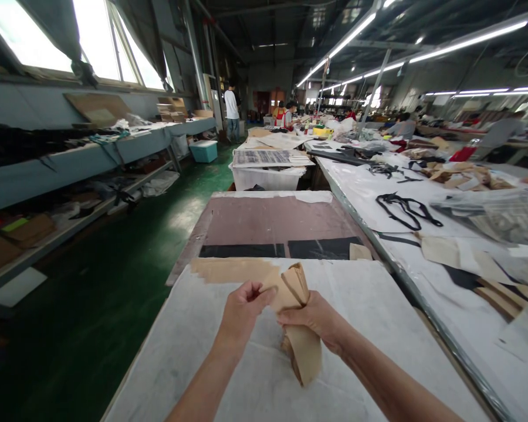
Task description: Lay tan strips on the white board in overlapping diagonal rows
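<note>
My right hand is wrapped round the middle of a bundle of tan strips, whose ends fan out above and below the fist. Thumb and fingers of my left hand pinch the edge of one tan strip at the bundle's upper left. Just beyond, a row of overlapping tan pieces lies along the far edge of the white-covered table. Whether the strips are cloth or paper I cannot tell.
Two black strips and a small tan piece lie on a brown board ahead. On the right, a long white table carries black straps and plastic bags. A green floor aisle runs left. People are farther back.
</note>
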{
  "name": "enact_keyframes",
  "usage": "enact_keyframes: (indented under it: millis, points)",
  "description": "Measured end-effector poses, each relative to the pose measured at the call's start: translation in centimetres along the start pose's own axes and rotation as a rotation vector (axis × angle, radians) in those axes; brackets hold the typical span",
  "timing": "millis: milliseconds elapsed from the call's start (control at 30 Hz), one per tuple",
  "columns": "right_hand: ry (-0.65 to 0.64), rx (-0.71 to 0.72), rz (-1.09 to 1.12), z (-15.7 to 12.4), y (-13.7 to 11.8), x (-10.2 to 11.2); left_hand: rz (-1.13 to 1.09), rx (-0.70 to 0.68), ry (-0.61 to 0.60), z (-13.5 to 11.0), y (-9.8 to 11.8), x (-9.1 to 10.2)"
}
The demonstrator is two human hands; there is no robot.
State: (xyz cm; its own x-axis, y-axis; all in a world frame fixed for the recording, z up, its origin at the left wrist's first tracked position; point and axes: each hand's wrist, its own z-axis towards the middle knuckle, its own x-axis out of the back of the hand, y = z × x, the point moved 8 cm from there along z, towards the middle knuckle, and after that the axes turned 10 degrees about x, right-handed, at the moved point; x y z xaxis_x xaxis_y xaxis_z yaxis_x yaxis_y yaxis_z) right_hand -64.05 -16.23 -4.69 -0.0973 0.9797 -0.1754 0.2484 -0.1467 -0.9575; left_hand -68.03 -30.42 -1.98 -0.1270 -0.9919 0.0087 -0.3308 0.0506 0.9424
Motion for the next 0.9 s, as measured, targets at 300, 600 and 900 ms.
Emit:
enact_keyframes:
  millis: [300, 600, 900]
  points:
    - [-0.099, -0.175, -0.097, -0.5, 3.5, 3.8, -0.205, 0.143, 0.209, 2.1, -5.4, 7.1]
    - [-0.213, -0.203, -0.283, 2.4, 4.7, 3.8, -0.181, 0.192, 0.345, 4.8, -8.0, 11.8]
    - [-0.076, -0.049, -0.294, 4.9, 2.7, 4.7, -0.027, 0.174, 0.343, 6.0, -6.9, 13.1]
